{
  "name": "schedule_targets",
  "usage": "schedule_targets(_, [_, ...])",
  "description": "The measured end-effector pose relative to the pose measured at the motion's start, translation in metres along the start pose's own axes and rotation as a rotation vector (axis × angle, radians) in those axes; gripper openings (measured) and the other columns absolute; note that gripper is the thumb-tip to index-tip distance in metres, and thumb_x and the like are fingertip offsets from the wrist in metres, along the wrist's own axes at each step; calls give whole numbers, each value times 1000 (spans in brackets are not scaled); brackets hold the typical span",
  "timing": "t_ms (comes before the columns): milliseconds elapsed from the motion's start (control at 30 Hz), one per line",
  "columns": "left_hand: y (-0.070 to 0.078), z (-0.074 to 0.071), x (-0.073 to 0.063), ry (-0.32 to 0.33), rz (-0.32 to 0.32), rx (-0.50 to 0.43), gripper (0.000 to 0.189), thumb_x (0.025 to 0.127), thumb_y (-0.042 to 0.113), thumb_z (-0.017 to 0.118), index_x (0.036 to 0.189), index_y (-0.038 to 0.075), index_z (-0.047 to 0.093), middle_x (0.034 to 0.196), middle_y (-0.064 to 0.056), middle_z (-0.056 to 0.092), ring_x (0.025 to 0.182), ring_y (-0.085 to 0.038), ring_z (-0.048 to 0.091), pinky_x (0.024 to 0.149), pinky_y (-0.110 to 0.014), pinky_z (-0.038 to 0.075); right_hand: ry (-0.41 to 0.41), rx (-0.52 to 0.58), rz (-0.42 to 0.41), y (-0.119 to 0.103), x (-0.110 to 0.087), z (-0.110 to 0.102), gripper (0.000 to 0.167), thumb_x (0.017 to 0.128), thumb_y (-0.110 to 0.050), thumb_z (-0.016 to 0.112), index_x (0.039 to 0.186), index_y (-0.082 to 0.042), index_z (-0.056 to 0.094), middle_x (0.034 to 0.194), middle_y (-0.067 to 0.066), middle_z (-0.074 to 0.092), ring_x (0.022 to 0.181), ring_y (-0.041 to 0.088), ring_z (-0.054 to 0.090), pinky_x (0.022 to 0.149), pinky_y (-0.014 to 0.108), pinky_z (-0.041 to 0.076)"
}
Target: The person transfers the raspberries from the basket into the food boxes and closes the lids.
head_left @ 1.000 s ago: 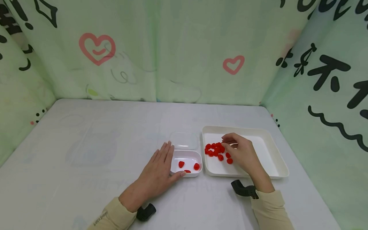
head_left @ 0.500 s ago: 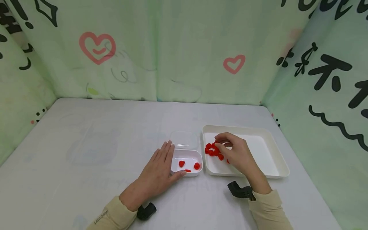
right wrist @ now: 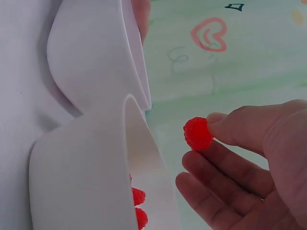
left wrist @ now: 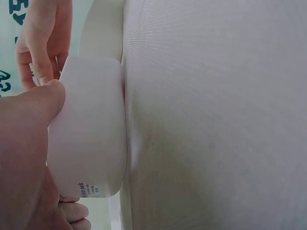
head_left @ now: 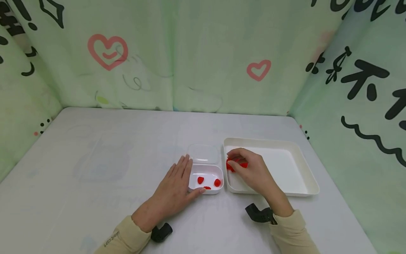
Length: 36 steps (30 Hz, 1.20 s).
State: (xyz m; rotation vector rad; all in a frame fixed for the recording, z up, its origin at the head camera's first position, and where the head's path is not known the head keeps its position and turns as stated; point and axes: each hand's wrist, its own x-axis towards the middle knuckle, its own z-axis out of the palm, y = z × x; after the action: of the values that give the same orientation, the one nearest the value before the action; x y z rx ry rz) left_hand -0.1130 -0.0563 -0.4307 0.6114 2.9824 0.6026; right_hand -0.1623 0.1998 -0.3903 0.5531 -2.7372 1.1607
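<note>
My right hand [head_left: 252,173] pinches a red raspberry [right wrist: 197,133] between thumb and index finger, above the left part of the large white tray [head_left: 285,169]. Below that hand, several more raspberries [head_left: 243,164] lie in the tray, partly covered by the fingers. My left hand [head_left: 171,195] lies against the left side of a small white box [head_left: 217,191], fingers straight along it and thumb on the near rim. Inside the box are a heart-shaped-looking raspberry [head_left: 200,180], another on the right [head_left: 217,182], and one partly hidden by the near wall.
A clear plastic lid [head_left: 203,153] lies directly behind the small box. The tray stands close beside the box on the right, its raised wall [right wrist: 81,177] between them. Green printed curtains [head_left: 209,53] enclose the white-covered table [head_left: 104,151] at the back and sides.
My right hand has moved left over the tray toward its left wall, and it now covers more of the raspberries. My left hand and the box have stayed in place.
</note>
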Motion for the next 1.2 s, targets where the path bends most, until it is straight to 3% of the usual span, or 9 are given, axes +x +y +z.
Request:
schedule_targets(233, [0, 1, 1, 8, 4, 4, 96, 94, 62, 53, 158, 1, 15, 167, -14, 15, 156, -28, 11, 124, -49, 20, -26, 12, -86, -9, -1, 9, 22, 88, -4, 72, 110, -5, 69, 95, -1, 72, 86, 12, 67, 77, 28, 58])
schedule_targets(567, [0, 0, 1, 9, 3, 10, 97, 93, 63, 53, 158, 1, 16, 166, -14, 15, 156, -28, 11, 124, -49, 21, -69, 45, -211, -14, -5, 22, 20, 87, -1, 72, 107, -5, 69, 97, -2, 71, 87, 11, 68, 79, 29, 59])
schedule_targets(833, [0, 0, 1, 7, 0, 22, 97, 93, 63, 53, 158, 1, 16, 167, -14, 15, 155, -28, 12, 124, -50, 21, -104, -26, -282, -19, -6, 29, 24, 85, -3, 75, 109, -4, 69, 101, 0, 72, 89, 10, 66, 80, 32, 60])
schedule_targets(1200, [-1, -1, 0, 7, 5, 11, 97, 93, 63, 54, 158, 3, 16, 167, -13, 16, 155, -28, 13, 124, -49, 20, -194, -59, -387, -22, -6, 35, 28, 82, 6, 73, 108, -5, 69, 102, 6, 72, 93, 17, 67, 81, 29, 59])
